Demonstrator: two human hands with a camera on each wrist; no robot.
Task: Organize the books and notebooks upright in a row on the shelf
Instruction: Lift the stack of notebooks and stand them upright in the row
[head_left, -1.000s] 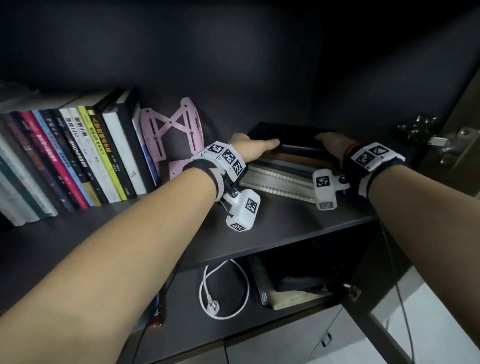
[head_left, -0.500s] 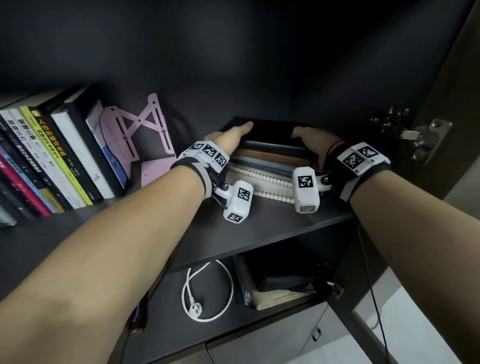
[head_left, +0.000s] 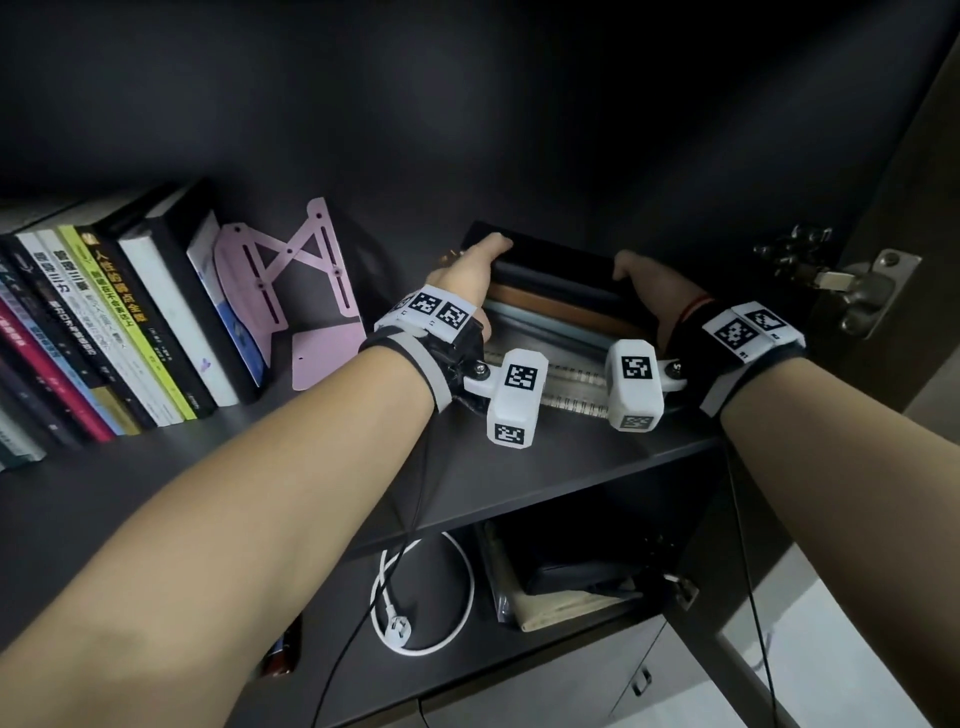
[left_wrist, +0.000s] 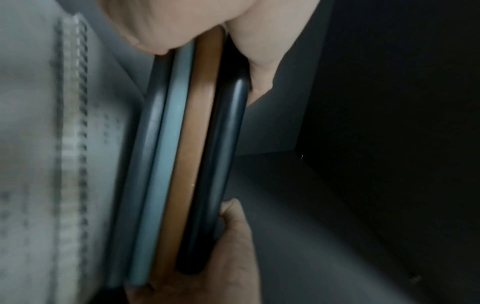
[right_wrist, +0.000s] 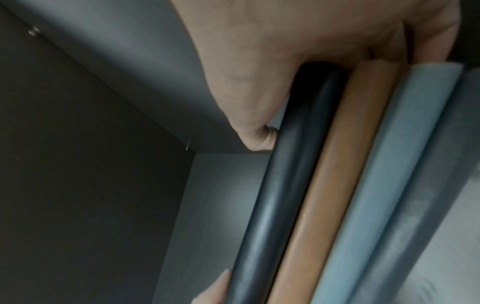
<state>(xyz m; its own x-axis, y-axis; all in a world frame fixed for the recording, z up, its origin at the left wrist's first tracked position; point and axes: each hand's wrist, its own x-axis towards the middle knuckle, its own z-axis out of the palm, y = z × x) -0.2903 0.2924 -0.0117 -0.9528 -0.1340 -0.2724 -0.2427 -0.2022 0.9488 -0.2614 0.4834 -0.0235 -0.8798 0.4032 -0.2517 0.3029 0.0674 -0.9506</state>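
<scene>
A flat stack of notebooks (head_left: 561, 291) lies at the right end of the shelf (head_left: 519, 467): black on top, then brown, light blue and dark grey, with spiral notebooks (head_left: 571, 384) beneath. My left hand (head_left: 485, 262) grips the stack's left end. My right hand (head_left: 636, 280) grips its right end. In the left wrist view my left thumb (left_wrist: 259, 72) lies on the black notebook (left_wrist: 221, 164). The right wrist view shows my right thumb (right_wrist: 255, 133) on that same black cover (right_wrist: 285, 185). A row of upright books (head_left: 130, 322) stands at the left.
A pink metal bookend (head_left: 291, 291) stands between the upright row and the stack. A door hinge (head_left: 852, 291) juts out at the right. On the lower shelf lie a coiled white cable (head_left: 415, 597) and a dark pouch on a book (head_left: 566, 582).
My left hand has gone from lying flat on top of the stack to gripping its left end. The right hand stays at the right end. My view has shifted to the right.
</scene>
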